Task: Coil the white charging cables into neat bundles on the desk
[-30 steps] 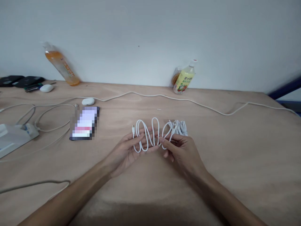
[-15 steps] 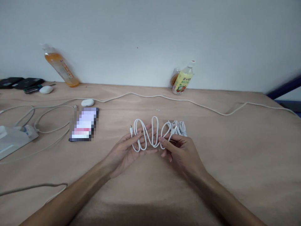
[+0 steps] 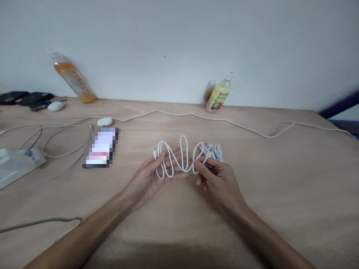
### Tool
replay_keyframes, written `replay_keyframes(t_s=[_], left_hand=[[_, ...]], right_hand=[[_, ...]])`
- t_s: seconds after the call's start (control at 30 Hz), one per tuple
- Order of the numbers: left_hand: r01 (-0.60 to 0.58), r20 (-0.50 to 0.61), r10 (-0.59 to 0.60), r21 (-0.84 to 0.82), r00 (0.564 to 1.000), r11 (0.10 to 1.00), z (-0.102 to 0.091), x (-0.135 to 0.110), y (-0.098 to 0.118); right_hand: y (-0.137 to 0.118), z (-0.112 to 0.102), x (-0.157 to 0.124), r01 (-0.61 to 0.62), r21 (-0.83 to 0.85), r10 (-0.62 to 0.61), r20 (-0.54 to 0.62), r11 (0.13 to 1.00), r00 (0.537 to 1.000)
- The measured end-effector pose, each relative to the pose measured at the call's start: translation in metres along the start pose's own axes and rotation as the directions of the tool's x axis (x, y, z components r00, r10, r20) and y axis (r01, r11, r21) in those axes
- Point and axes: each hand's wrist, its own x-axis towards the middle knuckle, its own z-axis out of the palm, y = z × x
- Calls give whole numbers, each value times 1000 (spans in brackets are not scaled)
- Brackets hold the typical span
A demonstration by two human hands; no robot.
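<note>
– Head view: where's the cable [image 3: 187, 153]?
– Mid-frame, in loops; the left hand [image 3: 150, 175] holds its left part under the thumb.
– And the right hand [image 3: 218, 177]?
– Pinching its right end, near a white bundle [image 3: 218, 151].

Smooth, matt plastic cable [image 3: 187, 154]

A blocky mosaic blurs the phone's screen [image 3: 101, 145] beyond reading. The right hand's grip [image 3: 217, 177] hides a stretch of the white cable [image 3: 181, 157] and the near end of the cable bundle [image 3: 216, 150]. By the desk's far edge [image 3: 140, 104], the yellow-labelled bottle [image 3: 218, 98] covers part of a round object [image 3: 208, 92]. The picture's left edge cuts off the white block [image 3: 12, 170]. A white scrap [image 3: 189, 131] is too small to identify.
</note>
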Motion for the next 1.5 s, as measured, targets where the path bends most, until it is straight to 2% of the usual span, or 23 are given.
replay_keyframes(t_s=[0.37,0.8,1.1,1.2,1.37,1.5], left_hand=[[-25,-33,27,58,999,998,2,0,-1],[-39,-84,38,-2,996,999,2,1,2],[-42,-97,35,-73,995,996,0,2,1],[-42,-80,39,-38,996,998,2,0,-1],[-72,-39,73,29,997,997,4,-2,-3],[-72,-11,72,35,997,997,0,-3,-5]], right_hand=[[0,1,1,-26,13,26,19,1000,999],[2,2,3,-12,195,28,-82,981,996],[-2,3,0,-16,211,20,-17,977,1000],[1,2,0,29,152,-21,-54,988,998],[7,-1,0,165,-29,-168,-169,986,971],[10,0,-2,235,-60,-242,-199,970,950]])
